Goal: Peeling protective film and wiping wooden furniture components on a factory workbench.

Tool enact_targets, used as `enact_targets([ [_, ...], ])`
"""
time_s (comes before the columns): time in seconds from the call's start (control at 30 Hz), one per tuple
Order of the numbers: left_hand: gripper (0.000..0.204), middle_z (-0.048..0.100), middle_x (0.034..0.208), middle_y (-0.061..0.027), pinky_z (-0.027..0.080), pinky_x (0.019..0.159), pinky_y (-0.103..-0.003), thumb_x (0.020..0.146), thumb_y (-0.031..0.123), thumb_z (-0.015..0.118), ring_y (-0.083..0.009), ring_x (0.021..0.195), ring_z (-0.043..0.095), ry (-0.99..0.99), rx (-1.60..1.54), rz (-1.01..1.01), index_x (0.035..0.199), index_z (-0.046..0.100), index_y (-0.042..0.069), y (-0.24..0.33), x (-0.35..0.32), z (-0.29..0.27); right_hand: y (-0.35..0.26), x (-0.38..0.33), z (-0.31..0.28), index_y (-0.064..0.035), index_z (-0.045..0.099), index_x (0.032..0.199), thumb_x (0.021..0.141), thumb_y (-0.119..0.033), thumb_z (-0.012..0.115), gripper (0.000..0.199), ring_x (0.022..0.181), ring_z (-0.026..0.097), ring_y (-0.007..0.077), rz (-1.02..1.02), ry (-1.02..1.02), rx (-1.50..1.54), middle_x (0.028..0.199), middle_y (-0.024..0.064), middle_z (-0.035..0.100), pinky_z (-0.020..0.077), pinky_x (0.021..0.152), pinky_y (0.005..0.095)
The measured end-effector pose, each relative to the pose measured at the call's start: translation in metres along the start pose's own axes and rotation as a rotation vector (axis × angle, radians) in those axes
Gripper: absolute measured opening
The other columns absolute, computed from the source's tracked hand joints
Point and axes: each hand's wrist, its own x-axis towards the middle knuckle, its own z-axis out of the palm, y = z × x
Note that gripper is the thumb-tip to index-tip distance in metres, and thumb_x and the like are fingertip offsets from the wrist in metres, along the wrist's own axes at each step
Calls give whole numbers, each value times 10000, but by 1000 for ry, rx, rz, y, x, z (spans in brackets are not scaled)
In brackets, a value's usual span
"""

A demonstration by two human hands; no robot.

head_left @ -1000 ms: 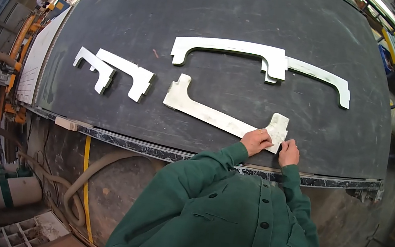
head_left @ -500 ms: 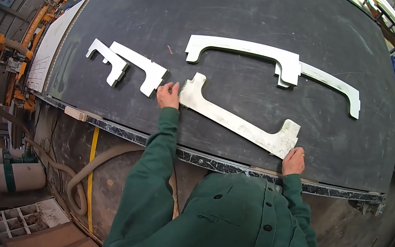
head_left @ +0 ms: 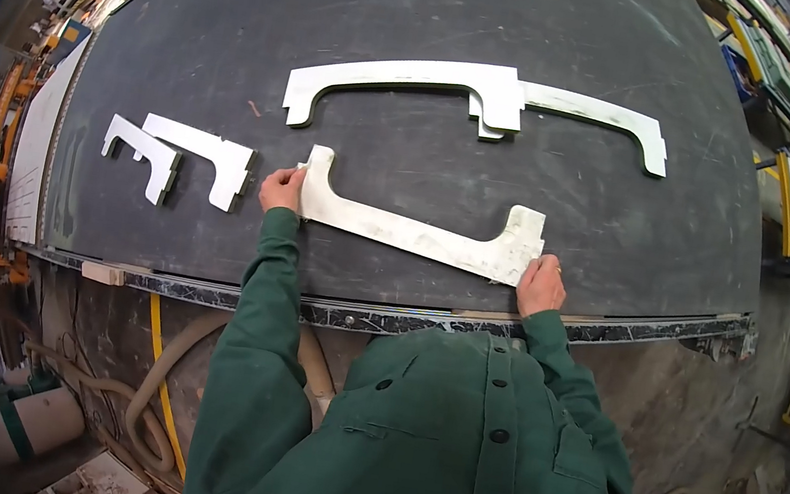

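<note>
A flat white U-shaped board piece (head_left: pixel 407 232), scuffed and stained, lies in front of me with its two short arms pointing away. My left hand (head_left: pixel 283 190) is closed with its fingertips pinching the piece's left end. At the lower right corner, my right hand (head_left: pixel 542 286) grips the other end between thumb and fingers; its fingertips are partly hidden. Whether the piece is raised off the dark tabletop (head_left: pixel 608 242), I cannot tell.
Beyond it lies a long white bracket-shaped piece (head_left: pixel 404 72) overlapping another (head_left: pixel 596 109). Two shorter white pieces, one (head_left: pixel 202 149) and another (head_left: pixel 148 150), overlap at the left. A small wooden block (head_left: pixel 102 274) sits by the table's front edge (head_left: pixel 385 319). A hose (head_left: pixel 167 357) runs below.
The view has turned and shifted, so everything appears further left. My left hand has closed on the left end of the piece. The right hand keeps its grip at the other end.
</note>
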Motion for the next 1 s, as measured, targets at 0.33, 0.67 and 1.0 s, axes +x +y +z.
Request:
enact_targets([
  [0.33, 386, 557, 1006, -113, 418, 834, -377, 694, 285, 734, -275, 965, 512, 212, 316, 319, 1001, 639, 71, 30, -22, 3, 10, -4, -12, -51, 532, 831, 842, -199, 545, 149, 732, 566, 307, -120, 83, 78, 800, 111, 569, 442, 640, 414],
  [0.67, 757, 471, 1186, -136, 349, 930, -432, 523, 393, 803, -313, 1114, 421, -503, -9, 1020, 1144, 541, 48, 153, -179, 82, 0, -6, -24, -64, 616, 898, 756, -233, 637, 222, 675, 577, 225, 124, 69, 194, 741, 52, 591, 456, 639, 355],
  [1.0, 725, 473, 1122, -124, 347, 906, -395, 588, 370, 767, -273, 1070, 435, -620, 107, 1025, 1162, 514, 7, 160, -216, 101, -5, -1, -21, -96, 626, 796, 770, -283, 638, 190, 753, 573, 269, -10, 118, 15, 740, 58, 592, 446, 656, 398],
])
